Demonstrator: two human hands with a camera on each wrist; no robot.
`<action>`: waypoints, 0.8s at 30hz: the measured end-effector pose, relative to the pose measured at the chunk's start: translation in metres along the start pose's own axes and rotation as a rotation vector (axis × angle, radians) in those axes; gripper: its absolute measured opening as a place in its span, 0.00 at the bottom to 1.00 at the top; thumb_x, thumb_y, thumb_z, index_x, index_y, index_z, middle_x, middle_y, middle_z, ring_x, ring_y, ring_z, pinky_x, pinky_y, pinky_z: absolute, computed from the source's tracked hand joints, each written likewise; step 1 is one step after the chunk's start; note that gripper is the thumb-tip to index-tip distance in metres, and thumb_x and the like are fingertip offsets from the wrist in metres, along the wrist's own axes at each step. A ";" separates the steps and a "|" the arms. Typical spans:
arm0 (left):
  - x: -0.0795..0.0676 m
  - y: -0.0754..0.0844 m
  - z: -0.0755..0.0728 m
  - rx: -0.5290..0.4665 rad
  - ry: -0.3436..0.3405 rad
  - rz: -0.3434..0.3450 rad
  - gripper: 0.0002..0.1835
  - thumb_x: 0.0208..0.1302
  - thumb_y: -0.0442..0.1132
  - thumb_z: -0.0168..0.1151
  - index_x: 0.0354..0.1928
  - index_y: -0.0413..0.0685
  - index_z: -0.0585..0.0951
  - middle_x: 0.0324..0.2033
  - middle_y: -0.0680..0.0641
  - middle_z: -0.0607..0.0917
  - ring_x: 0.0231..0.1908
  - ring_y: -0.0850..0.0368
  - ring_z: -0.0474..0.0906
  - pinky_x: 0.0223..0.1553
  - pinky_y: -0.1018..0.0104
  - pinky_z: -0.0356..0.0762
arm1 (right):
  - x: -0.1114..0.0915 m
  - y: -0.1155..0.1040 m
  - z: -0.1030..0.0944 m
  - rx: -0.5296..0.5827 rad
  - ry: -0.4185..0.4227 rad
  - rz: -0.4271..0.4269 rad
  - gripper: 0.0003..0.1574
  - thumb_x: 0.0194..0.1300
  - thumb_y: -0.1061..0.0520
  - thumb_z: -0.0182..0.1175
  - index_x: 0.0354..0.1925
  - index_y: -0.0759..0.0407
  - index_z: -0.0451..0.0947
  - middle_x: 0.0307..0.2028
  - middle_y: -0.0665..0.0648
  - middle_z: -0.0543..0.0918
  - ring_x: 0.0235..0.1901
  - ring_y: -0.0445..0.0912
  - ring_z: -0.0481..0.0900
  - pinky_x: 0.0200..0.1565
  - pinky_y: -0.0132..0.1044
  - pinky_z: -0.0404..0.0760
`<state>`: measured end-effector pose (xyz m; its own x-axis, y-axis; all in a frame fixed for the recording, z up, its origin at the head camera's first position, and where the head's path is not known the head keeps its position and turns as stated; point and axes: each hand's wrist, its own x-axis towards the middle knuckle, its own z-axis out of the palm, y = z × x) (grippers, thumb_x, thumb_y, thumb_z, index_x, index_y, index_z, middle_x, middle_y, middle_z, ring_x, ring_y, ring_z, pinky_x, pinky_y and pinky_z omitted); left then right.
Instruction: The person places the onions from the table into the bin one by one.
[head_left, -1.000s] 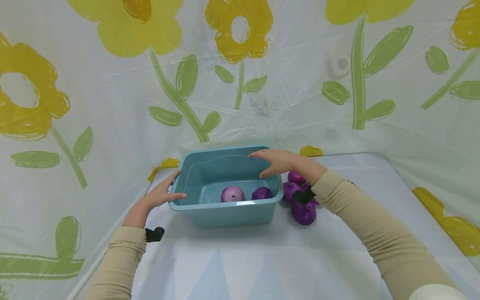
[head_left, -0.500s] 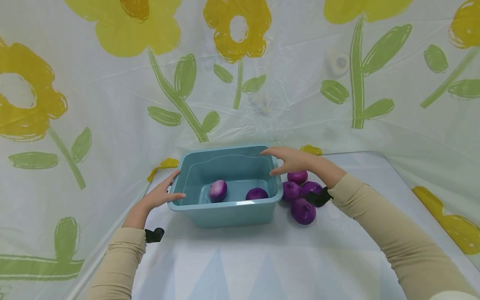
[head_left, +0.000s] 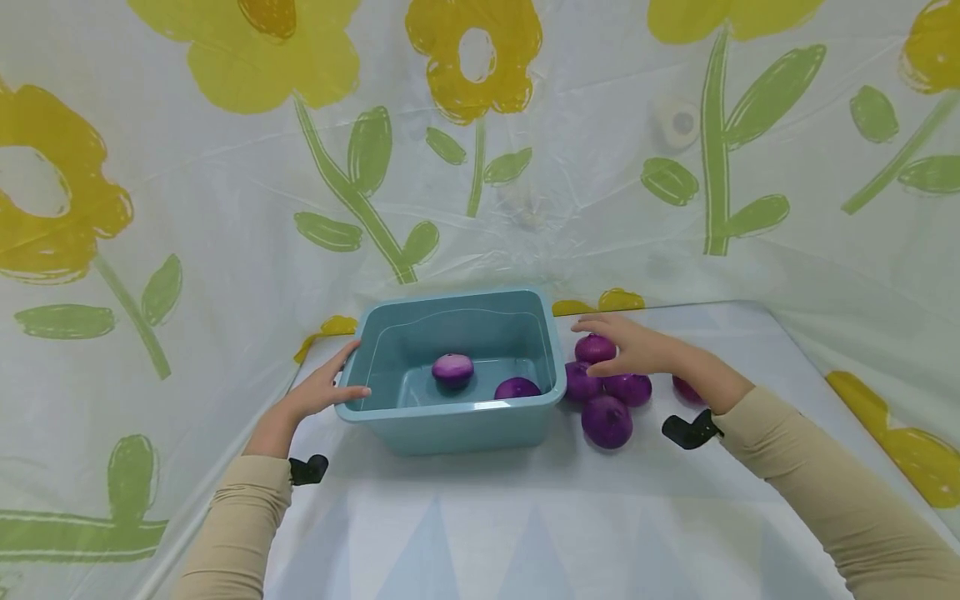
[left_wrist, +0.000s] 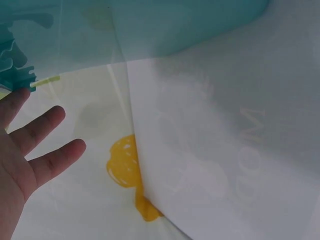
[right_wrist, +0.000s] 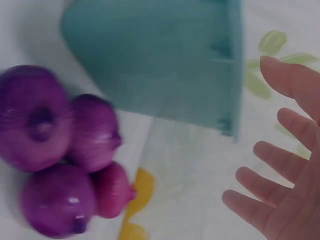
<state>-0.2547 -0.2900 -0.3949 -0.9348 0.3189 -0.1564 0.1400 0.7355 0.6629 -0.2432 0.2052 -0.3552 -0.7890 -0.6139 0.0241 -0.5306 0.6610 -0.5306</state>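
A blue-green plastic basin (head_left: 457, 429) stands on the table with two red onions in it, a paler one (head_left: 452, 371) and a darker one (head_left: 517, 388) partly behind the front wall. My left hand (head_left: 324, 387) rests at the basin's left rim, thumb over the edge; the left wrist view shows its fingers straight and spread. My right hand (head_left: 633, 346) hovers over a cluster of several red onions (head_left: 607, 422) right of the basin, fingers apart and holding nothing. One more onion (head_left: 687, 390) is partly hidden by the right forearm.
The table (head_left: 480, 517) has a pale cloth with light blue triangles. Behind it hangs a white curtain (head_left: 585, 167) printed with yellow flowers. Its folds meet the table's back and side edges.
My right hand has moved right, from above the basin to above the onion cluster. The paler onion in the basin has rolled and turned. My left hand stays put.
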 end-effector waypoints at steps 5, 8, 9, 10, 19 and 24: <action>0.000 0.001 -0.001 -0.012 -0.014 -0.010 0.54 0.52 0.55 0.64 0.72 0.56 0.39 0.68 0.34 0.49 0.63 0.30 0.51 0.54 0.32 0.61 | -0.018 0.022 0.020 0.024 -0.007 0.045 0.40 0.55 0.49 0.64 0.61 0.63 0.64 0.62 0.68 0.63 0.62 0.64 0.57 0.58 0.64 0.60; 0.000 0.002 -0.001 -0.019 -0.016 -0.018 0.54 0.52 0.55 0.64 0.72 0.57 0.40 0.68 0.35 0.49 0.63 0.31 0.51 0.54 0.33 0.61 | -0.026 0.030 0.032 0.050 -0.025 0.085 0.42 0.54 0.47 0.64 0.62 0.63 0.63 0.62 0.69 0.62 0.61 0.65 0.56 0.56 0.65 0.63; -0.001 0.002 -0.001 -0.020 -0.017 -0.019 0.54 0.52 0.54 0.64 0.72 0.57 0.39 0.68 0.35 0.49 0.63 0.31 0.51 0.54 0.33 0.61 | -0.028 0.033 0.036 0.058 -0.028 0.090 0.42 0.54 0.47 0.64 0.62 0.63 0.63 0.62 0.70 0.63 0.61 0.66 0.56 0.55 0.65 0.63; -0.001 0.002 -0.001 -0.019 -0.018 -0.018 0.54 0.52 0.54 0.64 0.72 0.57 0.39 0.68 0.34 0.49 0.63 0.30 0.51 0.54 0.33 0.61 | -0.030 0.035 0.039 0.069 -0.031 0.100 0.42 0.54 0.47 0.64 0.62 0.64 0.63 0.61 0.69 0.63 0.60 0.66 0.57 0.54 0.65 0.64; 0.000 0.002 -0.001 -0.014 -0.020 -0.032 0.54 0.52 0.56 0.64 0.72 0.56 0.39 0.68 0.34 0.48 0.63 0.30 0.50 0.54 0.33 0.61 | -0.042 0.057 0.079 0.087 -0.012 0.116 0.41 0.53 0.46 0.65 0.60 0.63 0.64 0.59 0.68 0.66 0.59 0.65 0.61 0.54 0.63 0.66; 0.001 0.001 0.000 -0.010 -0.022 -0.038 0.55 0.52 0.56 0.64 0.72 0.56 0.38 0.68 0.34 0.48 0.63 0.29 0.50 0.54 0.32 0.60 | -0.045 0.065 0.101 0.090 -0.003 0.143 0.40 0.52 0.45 0.66 0.59 0.60 0.67 0.60 0.69 0.65 0.59 0.66 0.60 0.53 0.66 0.65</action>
<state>-0.2556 -0.2893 -0.3942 -0.9320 0.3040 -0.1974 0.1012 0.7413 0.6635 -0.2107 0.2325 -0.4766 -0.8533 -0.5180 -0.0595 -0.3831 0.7003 -0.6024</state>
